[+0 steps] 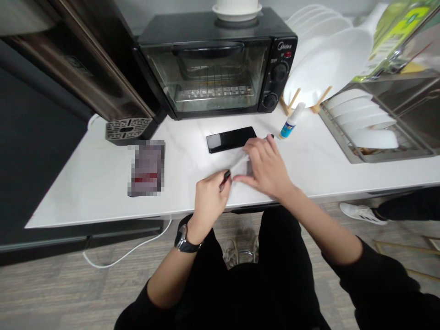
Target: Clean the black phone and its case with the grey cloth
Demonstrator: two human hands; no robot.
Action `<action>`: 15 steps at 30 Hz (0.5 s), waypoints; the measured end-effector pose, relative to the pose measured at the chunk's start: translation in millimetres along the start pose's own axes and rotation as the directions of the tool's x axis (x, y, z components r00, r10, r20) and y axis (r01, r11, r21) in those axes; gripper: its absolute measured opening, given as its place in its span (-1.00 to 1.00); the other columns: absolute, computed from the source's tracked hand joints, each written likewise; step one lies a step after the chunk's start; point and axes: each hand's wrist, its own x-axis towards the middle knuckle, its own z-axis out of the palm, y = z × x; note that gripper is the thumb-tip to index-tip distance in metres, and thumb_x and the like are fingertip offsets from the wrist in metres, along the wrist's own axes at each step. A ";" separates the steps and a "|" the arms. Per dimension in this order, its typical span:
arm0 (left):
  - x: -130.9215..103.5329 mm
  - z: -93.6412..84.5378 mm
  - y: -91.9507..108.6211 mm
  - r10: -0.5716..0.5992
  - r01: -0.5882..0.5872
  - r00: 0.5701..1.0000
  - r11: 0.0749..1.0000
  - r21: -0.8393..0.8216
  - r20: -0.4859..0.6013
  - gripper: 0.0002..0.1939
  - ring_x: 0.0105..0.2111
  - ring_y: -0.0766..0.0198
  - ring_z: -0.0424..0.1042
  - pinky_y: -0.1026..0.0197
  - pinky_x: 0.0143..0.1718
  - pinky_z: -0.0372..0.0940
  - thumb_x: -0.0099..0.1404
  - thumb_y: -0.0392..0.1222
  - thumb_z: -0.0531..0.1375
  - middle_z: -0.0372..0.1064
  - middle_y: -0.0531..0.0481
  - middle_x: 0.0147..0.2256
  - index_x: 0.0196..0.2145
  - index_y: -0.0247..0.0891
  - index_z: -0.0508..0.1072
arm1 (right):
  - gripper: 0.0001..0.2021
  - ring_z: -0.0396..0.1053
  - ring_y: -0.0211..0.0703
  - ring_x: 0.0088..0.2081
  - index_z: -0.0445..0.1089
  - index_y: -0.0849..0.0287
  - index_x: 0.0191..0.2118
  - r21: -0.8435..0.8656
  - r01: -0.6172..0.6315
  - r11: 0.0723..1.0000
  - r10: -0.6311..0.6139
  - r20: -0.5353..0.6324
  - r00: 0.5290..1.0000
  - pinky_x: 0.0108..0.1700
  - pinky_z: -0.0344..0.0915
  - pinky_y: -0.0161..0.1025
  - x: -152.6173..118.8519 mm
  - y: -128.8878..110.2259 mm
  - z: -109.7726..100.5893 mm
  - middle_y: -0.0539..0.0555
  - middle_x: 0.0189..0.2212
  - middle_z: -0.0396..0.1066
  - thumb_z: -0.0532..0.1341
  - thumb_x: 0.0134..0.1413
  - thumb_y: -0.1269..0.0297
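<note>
My left hand [211,195], with a watch [186,239] at its wrist, is closed around a small black piece [225,178] that pokes out above the thumb. Over the counter my right hand [266,165] bends its fingers over a pale grey, cloth-like sheet [242,166] lying between both hands. A second black tip [270,136] shows beyond the right fingers; whether it joins the left piece is hidden. Just behind the right hand lies a black phone [230,139], screen up. A small spray bottle [291,121] with a blue label stands to the right of it.
A black toaster oven [216,73] stands at the back, a dispenser with a drip tray [129,129] left of it. White plates [323,59] and a sink rack [395,158] are at right. A blurred-out packet-like thing [147,168] lies left. Another person's shoe [362,213] shows below.
</note>
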 end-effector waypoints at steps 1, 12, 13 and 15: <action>0.2 -0.1 2.4 -0.008 0.008 1.000 1.000 -0.009 -0.012 -0.78 -0.57 0.34 0.32 0.29 -0.46 0.13 0.45 -0.19 0.19 0.43 0.06 -0.55 -0.35 -0.27 0.55 | -0.20 0.30 0.19 0.27 0.32 0.23 0.12 -0.010 -0.066 0.998 0.066 -0.014 0.998 0.50 -0.03 0.30 2.1 8.3 -1.5 0.30 0.13 0.42 -0.07 0.25 -0.47; -0.4 0.3 -1.6 0.014 -0.014 1.000 1.000 -0.026 -0.023 -0.68 -0.58 0.33 0.31 0.27 -0.48 0.11 0.42 -0.13 0.21 0.36 0.05 -0.58 -0.49 -0.27 0.44 | -0.21 0.32 0.11 0.23 0.34 0.23 0.09 0.002 0.032 0.999 -0.032 -0.020 0.999 0.50 0.02 0.19 3.9 -4.0 3.1 0.26 0.11 0.44 -0.09 0.27 -0.46; -0.6 0.4 0.6 -0.004 0.004 1.000 1.000 -0.021 -0.028 -0.70 -0.58 0.35 0.29 0.28 -0.48 0.09 0.45 -0.14 0.20 0.36 0.07 -0.58 -0.45 -0.27 0.47 | -0.21 0.34 0.13 0.20 0.35 0.24 0.06 -0.020 -0.039 0.999 0.039 -0.023 0.999 0.48 0.04 0.21 5.9 8.4 0.5 0.27 0.08 0.45 -0.11 0.28 -0.45; -0.8 0.8 3.7 -0.025 0.025 0.999 1.000 -0.019 -0.028 -0.73 -0.59 0.38 0.26 0.29 -0.48 0.08 0.47 -0.15 0.18 0.37 0.09 -0.58 -0.38 -0.27 0.52 | -0.20 0.32 0.19 0.23 0.35 0.25 0.02 -0.034 -0.138 0.990 0.137 -0.039 0.990 0.47 0.04 0.27 8.0 19.0 -2.9 0.30 0.06 0.44 -0.13 0.26 -0.47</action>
